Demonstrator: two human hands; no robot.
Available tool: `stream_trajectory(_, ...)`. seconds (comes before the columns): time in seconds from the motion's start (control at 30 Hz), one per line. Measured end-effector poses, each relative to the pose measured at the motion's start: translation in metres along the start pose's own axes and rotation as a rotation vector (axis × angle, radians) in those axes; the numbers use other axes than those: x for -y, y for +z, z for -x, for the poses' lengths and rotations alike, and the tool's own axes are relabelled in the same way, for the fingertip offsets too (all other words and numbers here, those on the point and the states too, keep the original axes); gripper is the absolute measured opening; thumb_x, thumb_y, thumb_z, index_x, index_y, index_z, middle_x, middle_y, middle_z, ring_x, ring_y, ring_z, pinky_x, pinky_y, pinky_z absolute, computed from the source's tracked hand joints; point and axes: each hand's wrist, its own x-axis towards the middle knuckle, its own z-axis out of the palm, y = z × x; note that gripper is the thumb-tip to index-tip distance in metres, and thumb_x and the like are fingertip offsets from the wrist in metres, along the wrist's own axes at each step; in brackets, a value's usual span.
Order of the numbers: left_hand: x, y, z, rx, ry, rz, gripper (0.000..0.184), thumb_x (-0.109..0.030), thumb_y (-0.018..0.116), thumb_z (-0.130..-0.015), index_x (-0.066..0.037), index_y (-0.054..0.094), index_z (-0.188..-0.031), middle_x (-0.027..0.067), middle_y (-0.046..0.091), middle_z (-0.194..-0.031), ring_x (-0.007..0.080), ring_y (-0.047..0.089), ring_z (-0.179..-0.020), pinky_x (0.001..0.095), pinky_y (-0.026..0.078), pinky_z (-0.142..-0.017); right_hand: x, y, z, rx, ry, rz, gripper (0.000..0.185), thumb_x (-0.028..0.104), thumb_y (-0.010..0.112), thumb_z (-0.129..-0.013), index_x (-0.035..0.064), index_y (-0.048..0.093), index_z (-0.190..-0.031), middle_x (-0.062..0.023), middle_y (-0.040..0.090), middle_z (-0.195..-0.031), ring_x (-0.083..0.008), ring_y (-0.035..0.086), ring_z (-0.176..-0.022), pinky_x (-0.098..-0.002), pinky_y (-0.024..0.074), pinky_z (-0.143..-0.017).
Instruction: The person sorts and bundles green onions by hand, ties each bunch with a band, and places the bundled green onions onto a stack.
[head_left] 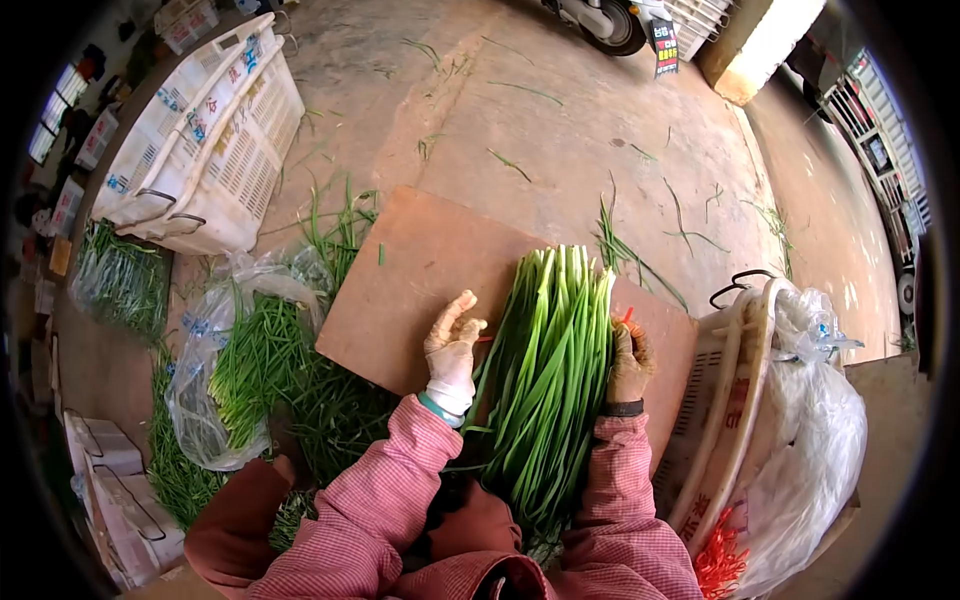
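A thick bundle of long green garlic chives (pixel 556 370) lies on a brown board (pixel 400 270), its pale cut ends pointing away from me. To its left is my left hand (pixel 452 345), in a worn glove, index finger raised and the other fingers curled. A short bit of red tie runs from those fingers to the bundle's edge. At the right side, my right hand (pixel 629 367) is closed in a pinch against the stems, with a red tie (pixel 628 315) sticking up from its fingertips. The tie's middle is hidden by the bundle.
Loose greens in a clear plastic bag (pixel 200 400) lie on the left. Stacked white crates (pixel 215 140) stand behind them. Close on my right is another crate (pixel 725 400) with plastic sheeting (pixel 810 430) and red ties (pixel 722 560). A scooter wheel (pixel 612 28) shows at the back.
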Motion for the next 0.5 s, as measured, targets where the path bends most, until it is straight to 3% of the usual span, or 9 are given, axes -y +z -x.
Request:
stream_trajectory(0.13, 0.012, -0.026, 0.002, -0.243, 0.105, -0.074, 0.035, 0.008, 0.049, -0.078, -0.005, 0.052, -0.11, 0.0055, 0.054, -0.106, 0.0119, 0.053, -0.083, 0.022, 0.045, -0.072, 0.0, -0.001, 0.0, 0.027, -0.005, 0.006, 0.011, 0.01, 0.054, -0.083, 0.0014, 0.06, -0.088, -0.0031, 0.061, -0.082, -0.0087, 0.055, -0.071, -0.0206, 0.0449, -0.066)
stream_trajectory(0.2, 0.016, -0.037, 0.001, -0.26, 0.345, -0.213, 0.031, 0.007, 0.05, -0.078, -0.005, 0.055, -0.105, 0.0061, 0.056, -0.1, 0.0126, 0.053, -0.079, 0.0231, 0.045, -0.069, -0.001, -0.001, 0.0, -0.01, -0.041, 0.042, 0.012, 0.01, 0.054, -0.083, 0.0016, 0.061, -0.088, -0.0035, 0.061, -0.083, -0.009, 0.055, -0.071, -0.0211, 0.0452, -0.066)
stream_trajectory(0.23, 0.016, -0.044, -0.002, -0.31, 0.348, -0.454, 0.023, 0.001, 0.057, -0.075, -0.003, 0.059, -0.098, 0.0072, 0.058, -0.089, 0.0142, 0.055, -0.075, 0.0247, 0.046, -0.066, 0.0, -0.001, 0.001, -0.01, -0.045, 0.052, 0.012, 0.01, 0.054, -0.083, 0.0014, 0.061, -0.089, -0.0041, 0.061, -0.083, -0.0097, 0.055, -0.072, -0.0215, 0.0453, -0.067)
stream_trajectory(0.27, 0.017, -0.047, 0.0, -0.311, 0.348, -0.455, 0.023, 0.001, 0.057, -0.075, -0.003, 0.059, -0.098, 0.0072, 0.058, -0.089, 0.0142, 0.055, -0.075, 0.0247, 0.046, -0.066, 0.001, -0.001, 0.001, -0.01, -0.044, 0.051, 0.012, 0.01, 0.054, -0.083, 0.0014, 0.061, -0.089, -0.0041, 0.061, -0.083, -0.0097, 0.055, -0.072, -0.0215, 0.0453, -0.067)
stream_trajectory(0.33, 0.019, -0.052, 0.01, -0.175, 0.223, -0.841, 0.023, -0.007, 0.065, -0.07, -0.001, 0.061, -0.092, 0.0083, 0.059, -0.081, 0.0164, 0.056, -0.068, 0.0266, 0.046, -0.065, 0.001, -0.001, 0.001, -0.012, -0.023, 0.007, 0.013, 0.009, 0.054, -0.083, 0.001, 0.061, -0.089, -0.0046, 0.062, -0.084, -0.0102, 0.056, -0.073, -0.0218, 0.0455, -0.067)
stream_trajectory(0.47, 0.003, -0.02, 0.006, -0.174, 0.134, -1.001, 0.03, -0.025, 0.068, -0.068, -0.002, 0.062, -0.085, 0.0108, 0.06, -0.073, 0.0241, 0.057, -0.067, 0.0332, 0.046, -0.064, -0.006, -0.002, 0.0, -0.017, -0.062, 0.028, 0.013, 0.009, 0.054, -0.083, 0.0008, 0.061, -0.089, -0.0047, 0.062, -0.084, -0.0103, 0.056, -0.073, -0.0219, 0.0456, -0.066)
stream_trajectory(0.5, 0.006, -0.015, -0.003, -0.248, 0.215, -1.081, 0.03, -0.03, 0.068, -0.066, -0.005, 0.061, -0.081, 0.0089, 0.06, -0.071, 0.0239, 0.057, -0.066, 0.0346, 0.046, -0.063, -0.004, -0.001, 0.0, -0.015, -0.052, 0.028, 0.013, 0.009, 0.054, -0.083, 0.0006, 0.061, -0.089, -0.0047, 0.062, -0.084, -0.0103, 0.056, -0.073, -0.022, 0.0457, -0.066)
